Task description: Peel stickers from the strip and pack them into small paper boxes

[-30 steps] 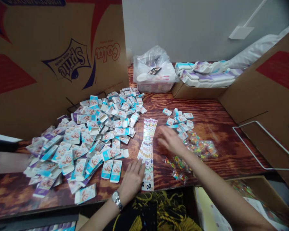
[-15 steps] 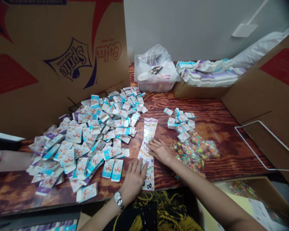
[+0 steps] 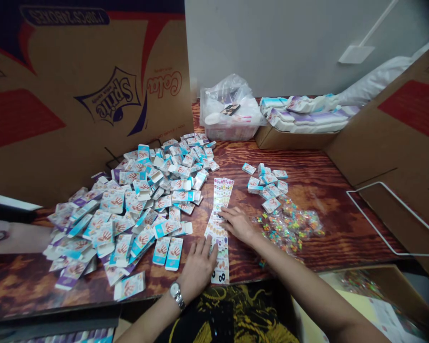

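Two overlapping sticker strips (image 3: 222,190) with rows of small coloured ovals lie lengthwise on the table in front of me. My left hand (image 3: 199,261), with a watch on its wrist, rests with fingers extended on the lower left edge of the strips. From the right, my right hand (image 3: 239,225) reaches over their middle, its fingers stretched out and touching the strips. Two small blue and white boxes (image 3: 173,253) lie side by side left of my left hand. A large heap of the same boxes (image 3: 128,205), some with open flaps, spreads further left.
At the right sit a few small boxes (image 3: 270,177) and a pile of clear packets with colourful pieces (image 3: 293,226). Behind stand a bag-lined plastic bin (image 3: 232,131) and a carton of packs (image 3: 296,139). A large carton (image 3: 93,57) walls off the left.
The view has tilted up slightly. My right hand's fingers have drawn together a little on the strips; the left hand stays put.
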### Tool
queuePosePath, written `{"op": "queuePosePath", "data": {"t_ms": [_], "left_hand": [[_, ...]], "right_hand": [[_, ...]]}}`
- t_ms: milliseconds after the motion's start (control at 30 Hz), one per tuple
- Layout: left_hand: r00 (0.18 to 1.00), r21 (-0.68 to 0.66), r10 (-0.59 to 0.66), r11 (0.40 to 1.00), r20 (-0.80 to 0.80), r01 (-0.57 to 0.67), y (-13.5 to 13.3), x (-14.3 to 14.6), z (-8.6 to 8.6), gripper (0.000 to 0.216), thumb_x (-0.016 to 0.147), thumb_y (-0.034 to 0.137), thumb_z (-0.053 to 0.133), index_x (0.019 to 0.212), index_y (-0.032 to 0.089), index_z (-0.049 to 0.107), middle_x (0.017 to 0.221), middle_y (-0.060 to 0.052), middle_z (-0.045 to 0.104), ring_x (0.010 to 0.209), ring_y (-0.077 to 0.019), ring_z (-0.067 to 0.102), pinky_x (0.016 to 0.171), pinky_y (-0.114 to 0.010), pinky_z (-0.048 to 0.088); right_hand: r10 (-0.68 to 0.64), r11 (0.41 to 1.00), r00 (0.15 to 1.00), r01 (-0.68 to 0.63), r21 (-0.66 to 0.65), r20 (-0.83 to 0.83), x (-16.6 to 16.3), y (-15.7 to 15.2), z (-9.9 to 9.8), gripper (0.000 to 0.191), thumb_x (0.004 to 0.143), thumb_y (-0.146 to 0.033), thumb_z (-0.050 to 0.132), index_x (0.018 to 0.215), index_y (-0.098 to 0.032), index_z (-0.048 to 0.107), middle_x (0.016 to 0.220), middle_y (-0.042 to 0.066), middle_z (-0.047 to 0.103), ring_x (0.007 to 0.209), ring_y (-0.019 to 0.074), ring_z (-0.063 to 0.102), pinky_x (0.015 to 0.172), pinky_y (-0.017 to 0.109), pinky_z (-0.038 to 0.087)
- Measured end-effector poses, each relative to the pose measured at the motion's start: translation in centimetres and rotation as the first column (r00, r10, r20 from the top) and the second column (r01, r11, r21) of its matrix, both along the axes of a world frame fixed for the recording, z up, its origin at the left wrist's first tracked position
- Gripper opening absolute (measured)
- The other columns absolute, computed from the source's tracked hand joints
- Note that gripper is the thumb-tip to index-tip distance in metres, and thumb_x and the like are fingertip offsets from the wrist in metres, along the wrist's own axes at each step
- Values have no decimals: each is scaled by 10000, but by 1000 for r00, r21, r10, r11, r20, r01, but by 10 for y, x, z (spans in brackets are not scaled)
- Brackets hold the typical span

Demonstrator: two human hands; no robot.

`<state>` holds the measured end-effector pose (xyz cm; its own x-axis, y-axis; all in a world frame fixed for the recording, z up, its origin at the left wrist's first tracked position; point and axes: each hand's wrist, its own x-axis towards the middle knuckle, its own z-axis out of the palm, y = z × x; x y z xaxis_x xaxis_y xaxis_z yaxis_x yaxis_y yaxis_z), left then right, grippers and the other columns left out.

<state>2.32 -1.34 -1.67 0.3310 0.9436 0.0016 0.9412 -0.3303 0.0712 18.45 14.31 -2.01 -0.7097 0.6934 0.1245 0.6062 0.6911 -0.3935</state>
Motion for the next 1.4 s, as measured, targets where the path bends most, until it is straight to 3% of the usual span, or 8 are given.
{"op": "queuePosePath", "data": {"t_ms": [500,700,933,1033,1133,1200,1300,1400], "left_hand": [[1000,-17,12,1000,7,-12,9,3,11,464,895,335,461,1319,149,428,1290,-164,500,1126,-300,483,958,-480,374],[999,-21,-3,1000,-38,2,12,6,15,406,892,268,461,1290,187,463,1268,-173,498,1111,-292,482,948,-506,353],[1000,-17,4,1000,2,-4,14,8,18,479,883,280,481,1347,201,395,1222,-175,518,1074,-307,495,925,-527,357],[972,-85,85,994,217,-68,17,6,32,438,892,329,458,1301,174,457,1171,-165,551,1067,-303,500,928,-508,366],[704,-388,356,913,614,-123,24,6,50,460,920,471,334,1129,151,590,987,-131,624,938,-253,565,866,-415,423],[288,-661,621,747,729,62,31,9,57,596,906,579,237,1066,137,604,886,-117,641,815,-220,603,788,-373,460],[-260,-709,823,568,506,417,44,14,58,650,896,607,197,1146,110,533,886,-124,645,762,-202,627,736,-354,485],[-392,-712,845,524,364,468,54,15,54,575,906,534,288,1134,62,526,888,-150,643,779,-217,633,758,-373,489]], "right_hand": [[-121,990,976,106,91,181,-2,-8,-8,190,937,-216,468,1038,-163,621,979,99,648,924,232,558,822,356,431],[-53,993,987,37,112,151,6,-2,-2,523,822,-416,645,1279,-200,513,1321,115,491,1205,306,406,955,444,381],[-64,993,997,67,102,-39,18,-5,-10,211,853,-309,629,1048,-235,667,1119,56,646,1041,256,541,882,400,441],[-75,992,992,85,91,-103,21,-6,7,123,896,-267,572,939,-209,672,984,40,684,916,198,596,829,339,465],[-89,988,955,120,94,-284,23,-17,39,127,918,-242,527,910,-188,641,971,57,675,909,191,606,804,343,477],[-20,990,918,72,117,-396,23,-32,62,114,917,-212,513,926,-191,624,1019,65,663,939,191,601,806,354,486],[206,977,912,-170,130,-356,21,-63,88,159,919,-144,468,987,-193,604,1046,60,656,946,176,603,812,336,502],[402,911,876,-412,20,-267,20,-88,104,215,930,-119,411,1031,-188,588,950,46,673,856,153,622,740,287,524]]}}
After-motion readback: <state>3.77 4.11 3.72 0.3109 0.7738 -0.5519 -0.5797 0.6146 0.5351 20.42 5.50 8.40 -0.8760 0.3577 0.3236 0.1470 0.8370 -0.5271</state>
